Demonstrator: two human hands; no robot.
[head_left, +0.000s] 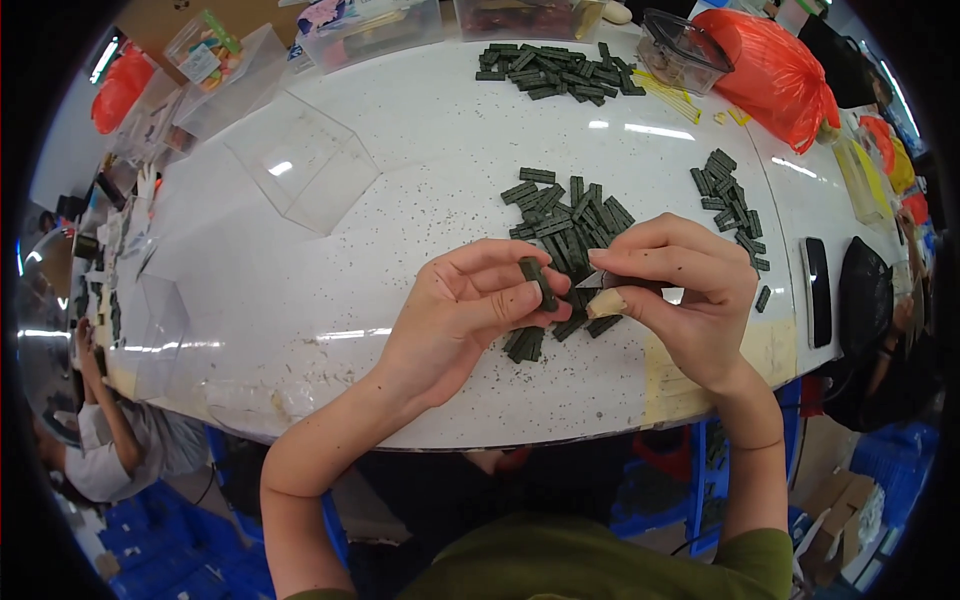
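A: Hands, state of each?

B: Left hand (480, 302): one dark green, narrow, grooved block (538, 282), pinched between thumb and fingers. Right hand (690, 285): grasping a thin, grey, pointed blade-like tool (592, 281), rear part mostly hidden by the fingers; thumb tip wearing a tan covering (605, 303) (tape or a sleeve, cannot tell which).

A: Location of the block?

B: Raised over the white, glossy tabletop (440, 170), above the near part of a loose heap of similar dark green blocks (565, 225).

A: Hazards, with causes?

B: One: a nicked left finger. Likely cause: the tip points that way, and a stroke could skid off the narrow block. Two: a gouged or snapped block. Likely cause: excess pressure on a slender piece. Three: a dropped block, lost among its likes. Likely cause: a pinch grip loosening above the heap.
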